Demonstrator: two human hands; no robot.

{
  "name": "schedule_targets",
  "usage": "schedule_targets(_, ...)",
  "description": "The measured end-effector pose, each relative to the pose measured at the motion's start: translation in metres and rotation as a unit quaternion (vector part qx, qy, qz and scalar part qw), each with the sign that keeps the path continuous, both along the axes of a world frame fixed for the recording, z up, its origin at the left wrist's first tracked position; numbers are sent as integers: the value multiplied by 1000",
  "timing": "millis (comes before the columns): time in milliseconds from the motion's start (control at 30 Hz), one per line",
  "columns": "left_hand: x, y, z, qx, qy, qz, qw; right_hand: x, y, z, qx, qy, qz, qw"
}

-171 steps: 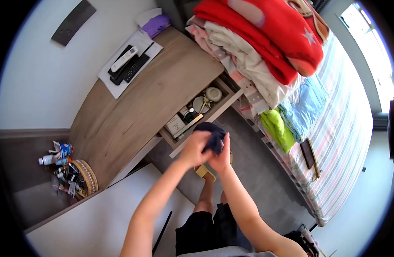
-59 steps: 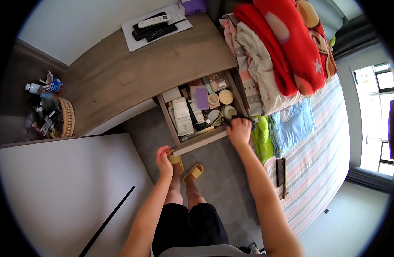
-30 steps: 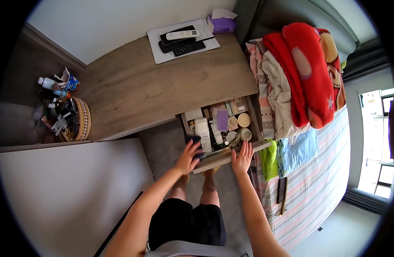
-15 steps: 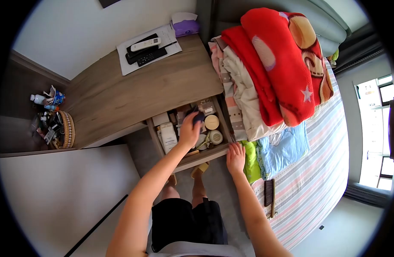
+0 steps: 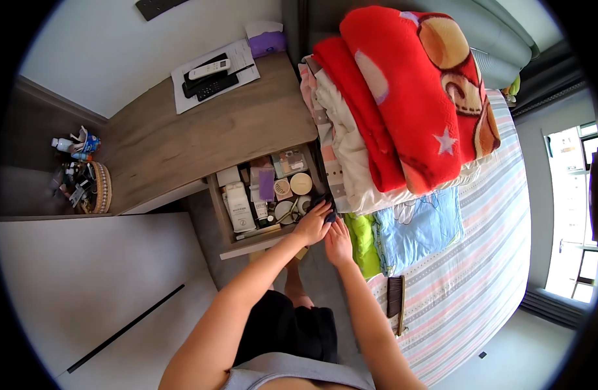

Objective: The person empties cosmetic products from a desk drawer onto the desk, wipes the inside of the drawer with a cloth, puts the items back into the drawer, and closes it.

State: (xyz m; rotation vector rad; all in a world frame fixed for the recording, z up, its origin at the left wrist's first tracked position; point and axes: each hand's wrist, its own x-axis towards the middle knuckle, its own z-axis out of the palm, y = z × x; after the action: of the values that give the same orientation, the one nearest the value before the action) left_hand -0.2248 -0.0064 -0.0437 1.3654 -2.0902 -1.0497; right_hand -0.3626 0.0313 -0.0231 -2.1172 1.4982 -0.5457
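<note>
My left hand (image 5: 312, 225) is closed on a small dark-blue object (image 5: 330, 217) at the right front corner of the open drawer (image 5: 250, 247). What kind of object it is I cannot make out. Right against it, my right hand (image 5: 338, 243) has its fingers pressed together, and whatever they pinch is hidden. Inside the drawer lie a white packet (image 5: 238, 208), a purple packet (image 5: 266, 184), a round cream-coloured lid (image 5: 301, 184), a clear case (image 5: 289, 162) and several tubes and jars.
Remote controls (image 5: 209, 69) rest on papers on the wooden desktop (image 5: 221, 133), near a purple tissue pack (image 5: 267, 43). Right of the drawer, the striped bed (image 5: 487, 240) bears a folded red blanket (image 5: 403, 97), blue cloth (image 5: 421, 227), green cloth (image 5: 362, 244) and a brush (image 5: 395, 298).
My left hand has moved right and toward me, from above the drawer's contents to my right hand, carrying the dark-blue object. The purple packet now shows in the drawer.
</note>
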Motion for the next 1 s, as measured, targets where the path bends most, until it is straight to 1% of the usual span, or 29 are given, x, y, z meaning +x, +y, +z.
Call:
schedule_targets(67,0,7,8,9,-15,14,1000,-8,0,7,63,2,35,997)
schedule_targets(167,11,29,24,31,-20,70,997,-15,-3,5,96,48,61,992)
schedule_targets(200,19,38,26,24,-50,74,996,-15,-4,8,99,46,62,992)
schedule_targets(267,43,60,27,11,-113,80,990,-12,-5,12,108,41,64,991)
schedule_targets(300,58,69,30,28,-123,90,988,-11,-5,11,109,43,64,991)
schedule_targets(400,113,101,23,18,-151,103,983,-9,-5,7,105,57,53,991)
schedule_targets(500,170,127,20,0,-130,114,985,-1,-6,14,113,89,27,989)
schedule_targets(533,184,128,21,40,-111,180,977,2,-7,14,117,103,17,988)
schedule_targets(600,208,129,22,121,-69,306,942,9,-8,15,127,130,-2,983)
schedule_targets(700,246,104,36,154,92,447,876,26,-10,20,117,187,-47,974)
schedule_targets(733,251,91,52,107,199,507,832,33,-11,20,99,167,-73,978)
schedule_targets(767,265,78,51,93,264,535,797,42,-12,18,82,146,-99,981)
schedule_targets(800,282,64,45,81,326,560,757,53,-11,16,66,125,-127,982)
schedule_targets(833,304,48,31,65,401,572,712,65,-8,11,-13,79,-136,987)
schedule_targets(867,324,33,21,52,472,581,661,81,-5,13,14,52,-138,989)
schedule_targets(900,335,22,50,99,549,561,611,99,-2,20,42,27,-142,989)
schedule_targets(933,343,11,89,145,621,537,552,118,-2,26,69,2,-145,987)
schedule_targets(967,356,5,99,161,599,538,570,135,0,27,98,-7,-140,985)
schedule_targets(1000,364,-5,105,163,489,633,577,152,3,21,100,-44,-151,982)
